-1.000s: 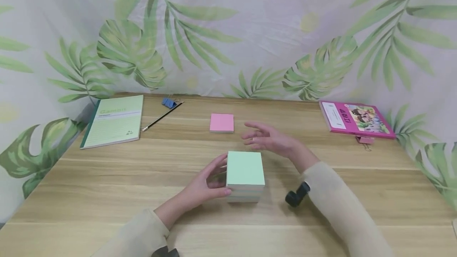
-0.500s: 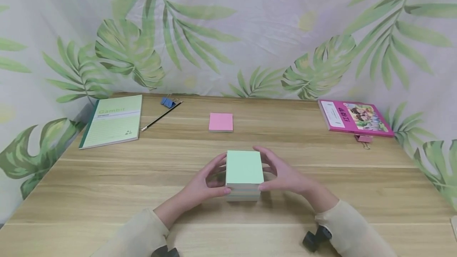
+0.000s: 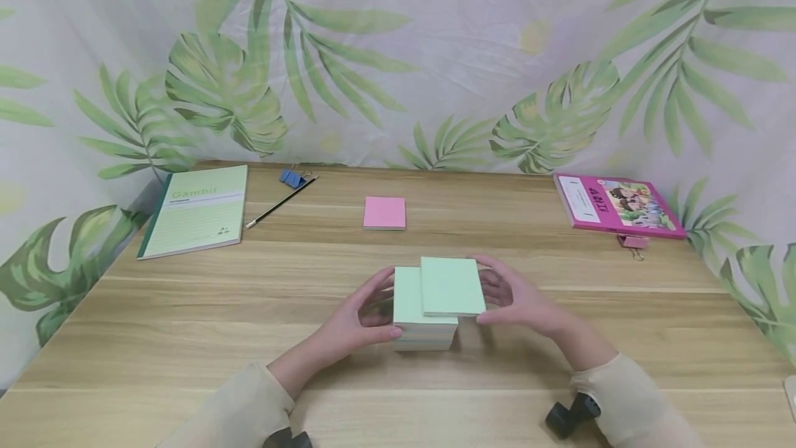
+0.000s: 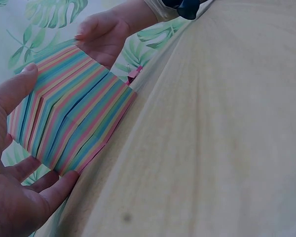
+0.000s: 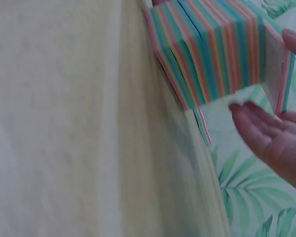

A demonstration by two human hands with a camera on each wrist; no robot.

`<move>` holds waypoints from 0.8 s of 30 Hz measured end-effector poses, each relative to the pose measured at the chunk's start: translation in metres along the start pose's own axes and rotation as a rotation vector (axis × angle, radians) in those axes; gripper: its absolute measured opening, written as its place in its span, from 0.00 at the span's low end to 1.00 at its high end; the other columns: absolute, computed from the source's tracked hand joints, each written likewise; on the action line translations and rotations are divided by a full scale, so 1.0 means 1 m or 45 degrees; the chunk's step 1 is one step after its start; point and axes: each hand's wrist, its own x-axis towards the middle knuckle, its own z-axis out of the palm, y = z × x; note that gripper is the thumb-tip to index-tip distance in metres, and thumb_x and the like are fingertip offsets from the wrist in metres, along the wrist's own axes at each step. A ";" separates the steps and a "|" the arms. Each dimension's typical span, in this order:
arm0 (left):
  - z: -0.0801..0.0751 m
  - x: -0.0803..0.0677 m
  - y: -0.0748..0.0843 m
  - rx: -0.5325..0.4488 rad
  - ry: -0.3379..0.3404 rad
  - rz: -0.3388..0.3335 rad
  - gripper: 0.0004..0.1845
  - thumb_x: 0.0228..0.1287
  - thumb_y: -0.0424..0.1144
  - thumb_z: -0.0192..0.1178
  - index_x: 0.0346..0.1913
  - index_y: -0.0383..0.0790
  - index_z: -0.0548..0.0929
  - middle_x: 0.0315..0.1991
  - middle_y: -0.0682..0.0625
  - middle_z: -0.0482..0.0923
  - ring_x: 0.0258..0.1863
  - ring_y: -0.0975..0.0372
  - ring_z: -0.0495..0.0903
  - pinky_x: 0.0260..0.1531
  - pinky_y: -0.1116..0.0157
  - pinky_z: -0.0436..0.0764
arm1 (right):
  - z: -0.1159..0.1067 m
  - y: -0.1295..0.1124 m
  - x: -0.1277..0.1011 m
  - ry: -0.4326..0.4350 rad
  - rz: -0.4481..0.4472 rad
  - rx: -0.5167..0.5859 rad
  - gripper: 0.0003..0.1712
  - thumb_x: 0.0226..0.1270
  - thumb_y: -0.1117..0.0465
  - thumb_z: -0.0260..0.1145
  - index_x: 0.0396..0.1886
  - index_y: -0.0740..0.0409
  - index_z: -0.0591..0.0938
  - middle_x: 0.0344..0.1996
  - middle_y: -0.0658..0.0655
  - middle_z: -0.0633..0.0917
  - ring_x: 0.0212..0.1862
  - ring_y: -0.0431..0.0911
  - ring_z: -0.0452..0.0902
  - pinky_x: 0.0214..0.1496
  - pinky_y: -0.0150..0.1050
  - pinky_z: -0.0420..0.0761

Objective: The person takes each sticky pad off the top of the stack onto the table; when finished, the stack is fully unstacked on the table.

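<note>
A tall stack of sticky note pads (image 3: 425, 337) stands on the table in front of me, its sides striped pink, yellow, green and blue in the wrist views. My left hand (image 3: 340, 329) grips the stack's left side, thumb at the near corner and fingers behind. The topmost green sticky note pad (image 3: 452, 286) juts out past the stack's right edge and still overlaps it in the head view. My right hand (image 3: 528, 304) pinches this pad by its right side, with the thumb (image 5: 295, 43) on its near edge.
Beyond the stack lies a pink sticky note pad (image 3: 384, 213). At back left are a green notebook (image 3: 202, 209), a pencil (image 3: 281, 203) and a blue binder clip (image 3: 293, 178). A pink book (image 3: 622, 206) and pink binder clip (image 3: 633, 242) sit at back right.
My right hand came down from beyond the stack to its right side, took hold of the top pad and shifted it to the right. My left hand has stayed on the stack.
</note>
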 end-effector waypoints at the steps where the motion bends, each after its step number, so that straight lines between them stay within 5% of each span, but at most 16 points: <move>1: 0.000 0.000 0.000 -0.002 0.001 -0.003 0.44 0.46 0.35 0.66 0.65 0.56 0.53 0.61 0.48 0.55 0.58 0.54 0.58 0.49 0.59 0.68 | -0.004 0.001 -0.002 -0.020 -0.003 0.065 0.46 0.47 0.74 0.64 0.63 0.66 0.48 0.54 0.71 0.64 0.54 0.54 0.64 0.53 0.41 0.67; 6: 0.000 0.000 0.000 -0.002 -0.004 -0.001 0.43 0.46 0.35 0.66 0.64 0.55 0.53 0.61 0.46 0.55 0.58 0.53 0.58 0.49 0.59 0.68 | -0.025 0.007 -0.005 -0.103 -0.023 0.441 0.48 0.48 0.81 0.57 0.65 0.64 0.42 0.51 0.67 0.70 0.48 0.54 0.71 0.47 0.41 0.73; 11: 0.000 0.000 -0.001 -0.002 -0.003 0.003 0.43 0.46 0.35 0.65 0.64 0.54 0.53 0.61 0.47 0.55 0.58 0.53 0.58 0.49 0.59 0.68 | -0.047 0.009 0.007 -0.042 0.019 0.689 0.49 0.50 0.84 0.50 0.65 0.59 0.35 0.48 0.61 0.73 0.43 0.49 0.74 0.47 0.40 0.72; 19: 0.000 0.000 0.001 0.005 -0.005 -0.007 0.43 0.46 0.35 0.65 0.64 0.58 0.53 0.61 0.48 0.55 0.58 0.54 0.59 0.49 0.59 0.68 | -0.069 0.024 0.054 0.177 0.204 0.739 0.49 0.52 0.85 0.42 0.67 0.47 0.37 0.53 0.66 0.62 0.40 0.49 0.74 0.48 0.39 0.72; 24: 0.002 -0.002 0.013 -0.017 -0.007 -0.012 0.44 0.47 0.31 0.64 0.65 0.51 0.52 0.61 0.44 0.54 0.57 0.51 0.58 0.50 0.56 0.67 | -0.078 0.038 0.087 0.251 0.326 0.734 0.50 0.53 0.86 0.43 0.67 0.44 0.37 0.59 0.71 0.52 0.40 0.50 0.75 0.46 0.37 0.73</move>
